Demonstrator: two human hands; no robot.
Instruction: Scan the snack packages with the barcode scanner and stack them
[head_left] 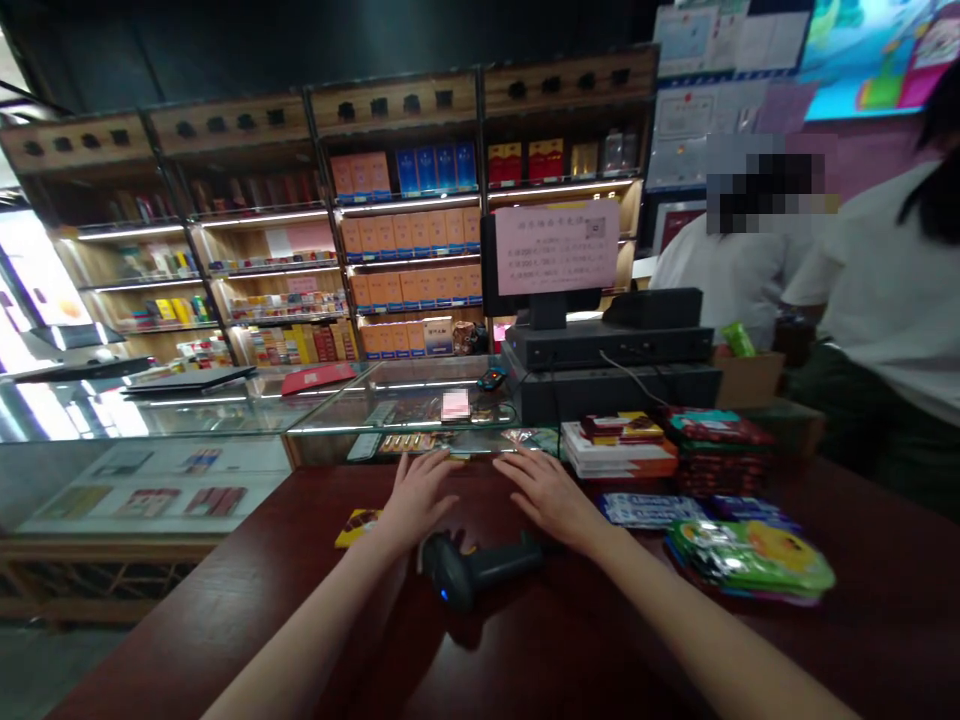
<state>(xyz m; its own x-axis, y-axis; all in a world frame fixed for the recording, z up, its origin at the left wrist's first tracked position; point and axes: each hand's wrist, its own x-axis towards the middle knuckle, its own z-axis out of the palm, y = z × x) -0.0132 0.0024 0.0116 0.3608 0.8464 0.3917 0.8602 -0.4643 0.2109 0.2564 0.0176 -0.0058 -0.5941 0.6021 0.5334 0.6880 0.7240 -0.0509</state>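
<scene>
My left hand (420, 497) reaches out over the dark red counter (285, 590), fingers spread and holding nothing. Mirroring it, my right hand (553, 500) is also spread out and holds nothing. Whether either palm touches the wood, I cannot tell. A black barcode scanner (480, 570) with a small blue light lies between my forearms, just nearer than the hands. Partly behind my left wrist is a yellow and brown packet (358, 527). To the right of my right hand are blue and white packets (651, 510) and a green snack bag (750, 555).
Stacked white and orange boxes (619, 450) and dark red packets (716, 440) stand at the right, before a black cash register (611, 345). Beyond the counter is a glass display case (420, 375). Two people in white shirts (885, 270) stand at the right.
</scene>
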